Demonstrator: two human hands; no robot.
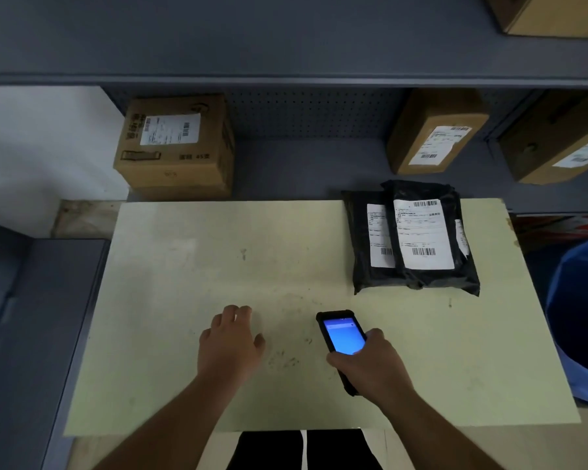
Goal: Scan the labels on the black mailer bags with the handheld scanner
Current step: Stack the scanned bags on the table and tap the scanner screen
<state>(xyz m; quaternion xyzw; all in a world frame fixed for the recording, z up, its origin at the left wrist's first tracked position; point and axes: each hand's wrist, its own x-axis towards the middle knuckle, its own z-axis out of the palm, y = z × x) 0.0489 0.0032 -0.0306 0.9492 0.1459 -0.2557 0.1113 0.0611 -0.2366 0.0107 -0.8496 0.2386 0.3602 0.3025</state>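
Gripping one scanner (342, 337), right hand (370, 364); left hand (230, 340) empty, flat; two mailer bags (418, 239).

pale table (184, 266) with stacked black mailer bags (418, 273)

Black mailer bags (418, 276), white labels (421, 232)
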